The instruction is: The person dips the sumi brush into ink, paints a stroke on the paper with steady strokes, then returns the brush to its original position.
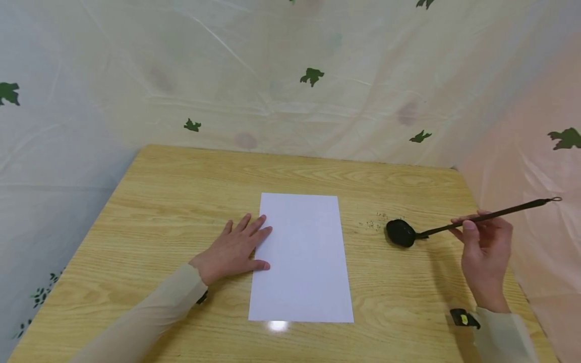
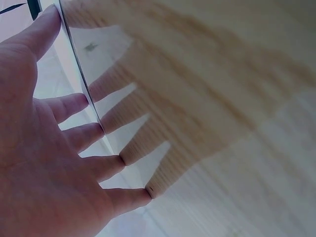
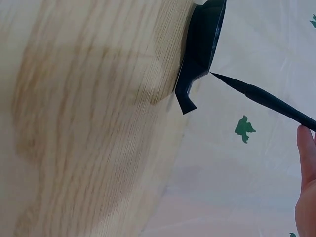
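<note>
A white sheet of paper [image 1: 301, 262] lies upright-oriented on the wooden table. My left hand [image 1: 233, 253] rests on its left edge, fingers spread and straight, fingertips just over the border; the left wrist view shows this hand [image 2: 64, 158] from the palm side. Off to the right, my right hand [image 1: 487, 257] holds a dark calligraphy brush [image 1: 508, 210] between thumb and fingers, its looped end pointing up and right. The pointed tip of the brush [image 3: 261, 96] is right at the rim of a small black ink dish [image 1: 400, 233] with a short handle.
Small dark marks [image 1: 375, 222] dot the wooden table [image 1: 181, 201] just left of the ink dish. A pale curtain [image 1: 254, 75] with green leaf shapes hangs behind the table and along both sides. Each wrist wears a dark strap [image 1: 464, 317].
</note>
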A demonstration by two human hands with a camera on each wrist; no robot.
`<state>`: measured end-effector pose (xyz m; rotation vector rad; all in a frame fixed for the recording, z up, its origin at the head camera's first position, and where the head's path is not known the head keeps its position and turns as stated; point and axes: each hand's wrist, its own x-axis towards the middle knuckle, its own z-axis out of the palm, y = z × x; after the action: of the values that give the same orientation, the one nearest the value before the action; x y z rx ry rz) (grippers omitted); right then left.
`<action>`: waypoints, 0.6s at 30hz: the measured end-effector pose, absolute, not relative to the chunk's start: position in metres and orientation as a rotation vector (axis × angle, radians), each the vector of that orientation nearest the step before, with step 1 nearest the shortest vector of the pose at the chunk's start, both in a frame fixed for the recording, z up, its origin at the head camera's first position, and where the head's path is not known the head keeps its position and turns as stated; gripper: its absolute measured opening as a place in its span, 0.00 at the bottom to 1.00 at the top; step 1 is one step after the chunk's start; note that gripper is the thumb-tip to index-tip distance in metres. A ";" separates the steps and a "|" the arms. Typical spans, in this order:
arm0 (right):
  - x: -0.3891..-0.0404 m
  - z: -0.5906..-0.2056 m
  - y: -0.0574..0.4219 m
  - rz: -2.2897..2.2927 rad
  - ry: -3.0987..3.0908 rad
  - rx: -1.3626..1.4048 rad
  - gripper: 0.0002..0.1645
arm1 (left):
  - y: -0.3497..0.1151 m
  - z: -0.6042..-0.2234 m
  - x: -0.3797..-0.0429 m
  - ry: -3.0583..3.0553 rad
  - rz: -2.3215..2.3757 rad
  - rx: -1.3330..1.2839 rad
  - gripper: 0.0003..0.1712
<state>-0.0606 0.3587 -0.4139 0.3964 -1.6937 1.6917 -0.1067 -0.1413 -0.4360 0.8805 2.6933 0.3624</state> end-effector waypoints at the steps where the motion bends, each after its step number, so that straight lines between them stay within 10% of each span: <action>1: -0.061 -0.414 0.358 1.687 -1.693 0.386 0.24 | -0.142 -0.436 -0.107 2.692 0.364 0.879 0.50; 18: -0.064 -0.413 0.348 1.726 -1.571 0.178 0.21 | -0.143 -0.436 -0.108 2.687 0.345 0.882 0.52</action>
<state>-0.0638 0.3480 -0.4125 0.1777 -1.5709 1.7265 -0.1078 -0.1426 -0.4357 0.8821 2.6871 0.3450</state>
